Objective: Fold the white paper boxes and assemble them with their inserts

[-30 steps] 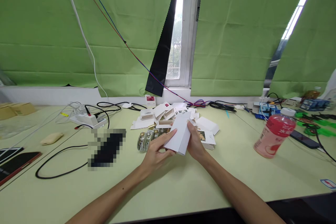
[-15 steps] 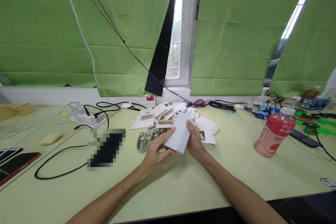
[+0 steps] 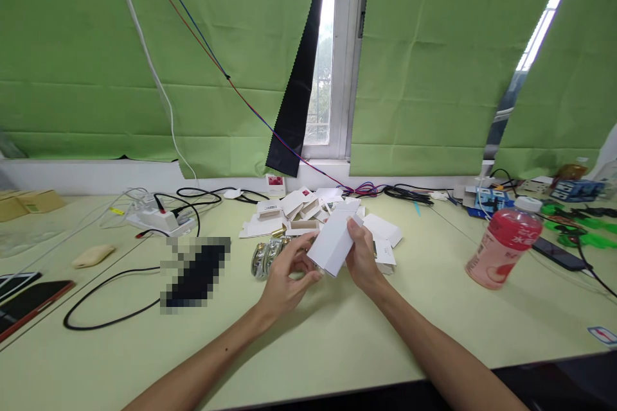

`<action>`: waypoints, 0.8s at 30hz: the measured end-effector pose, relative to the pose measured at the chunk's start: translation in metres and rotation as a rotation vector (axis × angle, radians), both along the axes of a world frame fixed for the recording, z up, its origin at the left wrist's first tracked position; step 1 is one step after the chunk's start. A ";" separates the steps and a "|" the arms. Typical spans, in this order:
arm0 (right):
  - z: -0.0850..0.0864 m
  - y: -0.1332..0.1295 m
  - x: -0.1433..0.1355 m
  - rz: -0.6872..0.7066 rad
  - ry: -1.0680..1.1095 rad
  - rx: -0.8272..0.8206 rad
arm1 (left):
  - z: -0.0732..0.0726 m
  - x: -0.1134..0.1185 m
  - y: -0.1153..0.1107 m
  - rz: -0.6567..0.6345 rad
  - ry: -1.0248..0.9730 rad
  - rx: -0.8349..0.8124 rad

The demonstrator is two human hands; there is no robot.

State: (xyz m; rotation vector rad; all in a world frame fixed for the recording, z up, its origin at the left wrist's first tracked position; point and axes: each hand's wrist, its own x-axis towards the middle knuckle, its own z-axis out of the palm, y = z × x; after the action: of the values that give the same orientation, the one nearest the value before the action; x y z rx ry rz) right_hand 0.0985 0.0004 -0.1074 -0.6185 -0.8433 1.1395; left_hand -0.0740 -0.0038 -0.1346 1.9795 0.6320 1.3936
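Note:
A slim white cardboard box (image 3: 333, 241) is held tilted above the table, its lower end toward me. My right hand (image 3: 364, 257) grips its right side, thumb on the upper face. At the lower left end, my left hand (image 3: 289, 273) curls loosely around the edge, thumb near the bottom corner; some of its fingertips are hidden behind the box. Just beyond my left hand stands a row of shiny metal pieces (image 3: 263, 260), partly covered by the hand. Behind the held box lies a pile of small white boxes (image 3: 299, 205), several with open ends.
On the right stand a pink drink bottle (image 3: 506, 244) and a dark phone (image 3: 559, 253). To the left are a blurred-out dark object (image 3: 197, 273), a power strip (image 3: 166, 221), a beige case (image 3: 94, 255) and a red-edged phone (image 3: 33, 308). Black cables (image 3: 407, 194) run along the wall.
The white box has shifted slightly right and turned in my hands. My left fingers have moved off its upper face toward its lower left edge; my right hand keeps its grip.

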 end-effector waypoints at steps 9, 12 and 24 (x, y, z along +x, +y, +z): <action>0.001 0.000 0.001 -0.023 -0.050 0.003 | 0.004 0.001 -0.004 0.098 0.027 0.201; 0.003 -0.001 0.001 -0.016 -0.033 0.014 | 0.004 0.001 -0.004 0.123 0.033 0.245; -0.005 0.006 0.005 -0.075 -0.011 0.037 | 0.004 0.002 -0.006 0.151 0.074 0.281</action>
State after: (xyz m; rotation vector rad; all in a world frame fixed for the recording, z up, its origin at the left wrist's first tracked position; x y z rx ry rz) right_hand 0.1036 0.0060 -0.1122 -0.6213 -0.8417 1.0519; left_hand -0.0722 -0.0096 -0.1304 2.2507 0.6599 1.5778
